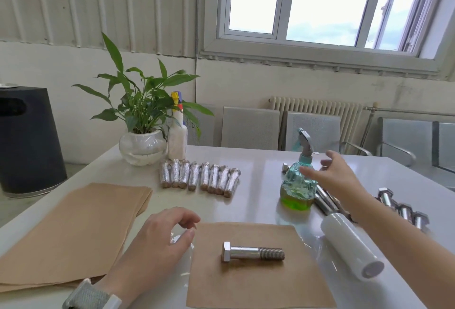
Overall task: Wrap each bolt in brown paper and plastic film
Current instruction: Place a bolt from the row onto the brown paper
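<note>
A bare hex bolt (253, 252) lies on a brown paper sheet (258, 276) at the near edge of the white table (258, 180), with both hands holding nothing.

The bolt lies on its side, head to the left, and clear plastic film (183, 242) shows under the sheet's left edge. The left hand (160, 239), fingers loosely curled, rests there on the film. A stack of brown paper (81, 225) sits to the left, and the white film roll (350, 244) lies near right. Farther right, unwrapped bolts (403, 210) lie beside the right forearm. The right hand (334, 173), fingers spread, reaches close beside a spray bottle of green liquid (299, 185). A row of wrapped bolts (199, 178) lies mid-table, before a potted plant (142, 121) and a white spray bottle (177, 131).
</note>
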